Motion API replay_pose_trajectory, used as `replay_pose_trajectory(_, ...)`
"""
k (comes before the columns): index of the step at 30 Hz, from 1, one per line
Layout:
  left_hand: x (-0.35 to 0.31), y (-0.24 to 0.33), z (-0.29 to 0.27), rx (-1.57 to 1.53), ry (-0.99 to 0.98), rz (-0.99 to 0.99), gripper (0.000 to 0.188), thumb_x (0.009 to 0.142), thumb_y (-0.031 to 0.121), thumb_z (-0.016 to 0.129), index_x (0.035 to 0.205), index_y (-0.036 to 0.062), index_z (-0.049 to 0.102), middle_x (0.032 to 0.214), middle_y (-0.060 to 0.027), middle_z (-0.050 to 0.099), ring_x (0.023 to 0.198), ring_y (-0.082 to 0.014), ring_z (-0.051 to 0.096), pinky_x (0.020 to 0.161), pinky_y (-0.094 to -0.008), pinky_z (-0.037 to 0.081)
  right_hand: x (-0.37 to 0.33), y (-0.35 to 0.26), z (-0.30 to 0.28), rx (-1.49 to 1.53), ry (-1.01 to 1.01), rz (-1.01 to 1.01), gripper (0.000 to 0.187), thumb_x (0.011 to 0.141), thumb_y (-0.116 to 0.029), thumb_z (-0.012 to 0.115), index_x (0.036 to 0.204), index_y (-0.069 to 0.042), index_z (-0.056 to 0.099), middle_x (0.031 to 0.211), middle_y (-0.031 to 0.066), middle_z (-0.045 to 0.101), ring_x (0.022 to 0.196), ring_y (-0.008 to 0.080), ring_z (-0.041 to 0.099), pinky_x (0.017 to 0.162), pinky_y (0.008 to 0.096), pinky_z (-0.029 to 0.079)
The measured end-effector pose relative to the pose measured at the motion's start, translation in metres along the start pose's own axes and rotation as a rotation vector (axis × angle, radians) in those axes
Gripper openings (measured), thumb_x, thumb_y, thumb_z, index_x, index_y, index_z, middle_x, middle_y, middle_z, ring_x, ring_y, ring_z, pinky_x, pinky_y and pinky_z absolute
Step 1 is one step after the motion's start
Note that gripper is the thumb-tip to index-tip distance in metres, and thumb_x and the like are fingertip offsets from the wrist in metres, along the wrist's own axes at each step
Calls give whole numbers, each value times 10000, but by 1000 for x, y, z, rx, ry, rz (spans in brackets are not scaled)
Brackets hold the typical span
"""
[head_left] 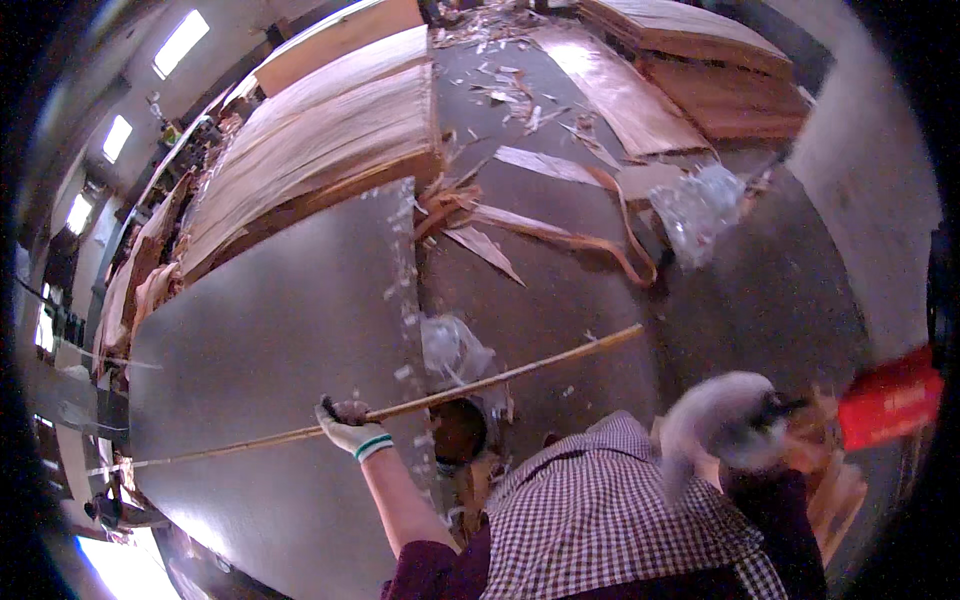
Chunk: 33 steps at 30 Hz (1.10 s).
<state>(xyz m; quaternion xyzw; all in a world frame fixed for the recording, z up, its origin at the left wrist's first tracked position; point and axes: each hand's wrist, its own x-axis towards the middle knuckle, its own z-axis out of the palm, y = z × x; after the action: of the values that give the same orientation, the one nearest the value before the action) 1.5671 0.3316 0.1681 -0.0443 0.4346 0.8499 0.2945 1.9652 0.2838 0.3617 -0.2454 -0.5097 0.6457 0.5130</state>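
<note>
My left hand (350, 428), in a whitish glove with a green-striped cuff, is closed around a long, thin wooden stick (520, 374). The stick slants across a smooth grey tabletop (270, 310), and its right end reaches out over the floor. At the right, my right hand (728, 418) is gloved too and smeared by motion. It looks closed on a dark piece that juts from it. Farther right is a blurred, broad red object (890, 400); whether it joins that dark piece I cannot tell.
Stacks of wood veneer sheets (320, 130) stand beyond the tabletop; another veneer stack (715, 90) is at the far right. Veneer strips (560, 235) and scraps litter the floor (560, 310). Crumpled clear plastic (700, 210) lies right of them, with more clear plastic (455, 350) beside the table edge.
</note>
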Motion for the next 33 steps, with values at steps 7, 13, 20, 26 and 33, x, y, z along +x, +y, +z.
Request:
replay_pose_trajectory(7, 79, -118, 135, 25, 10, -23, 237, 919, 268, 469, 730, 127, 490, 482, 49, 223, 401, -79, 150, 381, -254, 145, 156, 138, -208, -1282, -72, 368, 560, 723, -425, 688, 1142, -72, 573, 1107, 169, 580, 983, 353, 576, 840, 395, 474)
replay_pose_trajectory(13, 127, -192, 275, 67, 196, -8, 209, 917, 294, 495, 858, 97, 529, 509, 52, 233, 413, -75, 176, 377, -252, 174, 307, 178, -311, -1394, -364, 588, 403, 750, -362, 652, 1077, -131, 603, 961, 146, 591, 915, 336, 594, 776, 420, 489)
replay_pose_trajectory(20, 201, -256, 406, 103, 194, -7, 227, 902, 344, 517, 953, 123, 532, 570, 41, 315, 431, -76, 231, 391, -228, 227, 486, 227, -410, -1392, -743, 711, 267, 786, -301, 573, 985, -138, 645, 901, 129, 652, 843, 310, 618, 758, 412, 479)
replay_pose_trajectory(26, 324, -345, 507, 160, 209, 5, 246, 916, 351, 492, 998, 125, 547, 568, 45, 315, 426, -77, 242, 389, -225, 234, 640, 261, -459, -1377, -667, 642, 280, 808, -304, 562, 1041, -166, 637, 898, 143, 634, 856, 335, 612, 770, 425, 482)
replay_pose_trajectory(33, 439, -457, 677, 151, 193, -133, 248, 929, 322, 484, 1038, 105, 527, 593, 35, 323, 458, -68, 263, 397, -213, 250, 813, 256, -531, -1419, -615, 600, 270, 795, -297, 591, 1009, -137, 634, 897, 152, 624, 838, 341, 607, 734, 440, 485)
